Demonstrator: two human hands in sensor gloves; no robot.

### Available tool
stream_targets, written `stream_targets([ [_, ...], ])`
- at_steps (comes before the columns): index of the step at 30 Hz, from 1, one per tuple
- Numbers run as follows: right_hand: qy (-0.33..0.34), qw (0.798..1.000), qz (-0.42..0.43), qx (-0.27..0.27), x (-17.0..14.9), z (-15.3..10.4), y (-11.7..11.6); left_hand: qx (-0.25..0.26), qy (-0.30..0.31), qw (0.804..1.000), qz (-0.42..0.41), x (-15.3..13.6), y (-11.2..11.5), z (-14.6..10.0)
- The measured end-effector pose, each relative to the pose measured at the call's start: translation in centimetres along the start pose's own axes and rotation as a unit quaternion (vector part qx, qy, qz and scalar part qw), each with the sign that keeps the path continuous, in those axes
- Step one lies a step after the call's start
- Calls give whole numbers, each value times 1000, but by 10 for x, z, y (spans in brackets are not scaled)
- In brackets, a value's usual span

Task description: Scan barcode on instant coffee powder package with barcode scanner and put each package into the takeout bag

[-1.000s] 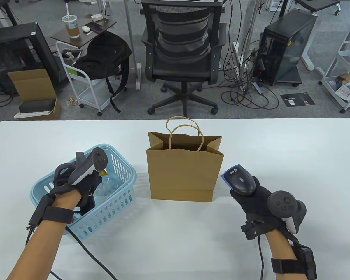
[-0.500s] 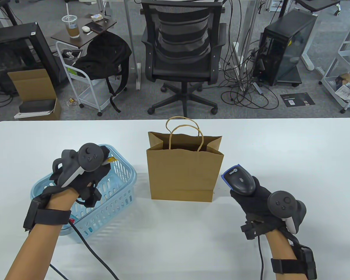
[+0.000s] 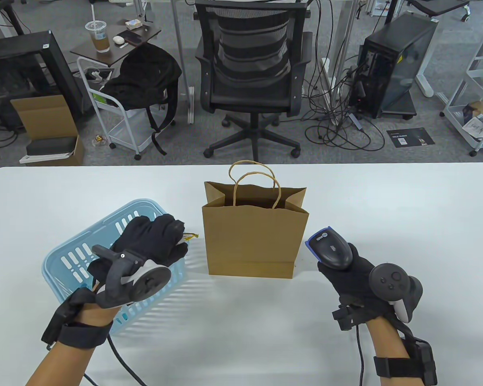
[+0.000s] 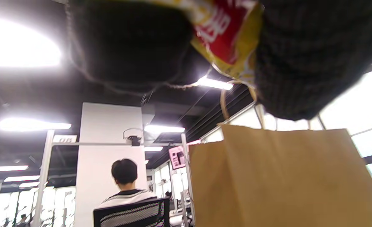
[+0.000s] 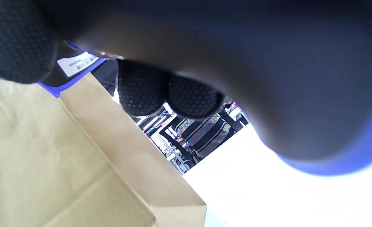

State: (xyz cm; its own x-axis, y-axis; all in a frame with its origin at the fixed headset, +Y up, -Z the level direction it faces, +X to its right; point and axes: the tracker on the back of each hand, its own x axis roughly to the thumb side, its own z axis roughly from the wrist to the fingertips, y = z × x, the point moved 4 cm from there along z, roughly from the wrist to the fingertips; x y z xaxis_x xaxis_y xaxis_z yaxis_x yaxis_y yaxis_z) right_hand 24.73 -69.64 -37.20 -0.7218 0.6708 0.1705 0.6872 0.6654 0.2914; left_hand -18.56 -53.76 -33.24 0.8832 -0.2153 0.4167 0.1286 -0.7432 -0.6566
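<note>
My left hand [image 3: 157, 241] hangs over the right end of the light blue basket [image 3: 70, 257], turned palm up, and grips a yellow and red coffee package [image 3: 190, 237]; only its tip shows past the fingers. In the left wrist view the coffee package [image 4: 226, 34] sits pinched between gloved fingers [image 4: 302, 56], with the brown paper takeout bag [image 4: 283, 179] just beyond. The takeout bag [image 3: 254, 233] stands open in the table's middle. To its right my right hand [image 3: 352, 273] holds the black and blue barcode scanner [image 3: 329, 249], its head pointing at the bag. The scanner [image 5: 267, 78] fills the right wrist view.
A black office chair [image 3: 251, 80] stands behind the table's far edge. The basket's inside is mostly hidden by my left hand. Cables trail from both wrists toward the near edge. White tabletop [image 3: 406, 209] lies to the right of the bag.
My left hand lifted the coffee package out of the basket, rolled over palm up and moved right toward the bag. The right hand and scanner stayed put.
</note>
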Motion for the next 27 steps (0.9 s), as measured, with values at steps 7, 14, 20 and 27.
stream_targets([
  [7,1,1000,-1,-1,0,0,0,-11,17,999,-41,37,9,-16],
  [14,-1,1000,0,-5,-1,-1,2,-38,30,997,-52,81,38,-35],
  [20,-2,1000,6,-22,-2,-1,9,-60,16,997,-53,98,67,-51],
  [27,1,999,16,-45,-2,-2,15,-86,-1,996,-1,95,83,-65],
])
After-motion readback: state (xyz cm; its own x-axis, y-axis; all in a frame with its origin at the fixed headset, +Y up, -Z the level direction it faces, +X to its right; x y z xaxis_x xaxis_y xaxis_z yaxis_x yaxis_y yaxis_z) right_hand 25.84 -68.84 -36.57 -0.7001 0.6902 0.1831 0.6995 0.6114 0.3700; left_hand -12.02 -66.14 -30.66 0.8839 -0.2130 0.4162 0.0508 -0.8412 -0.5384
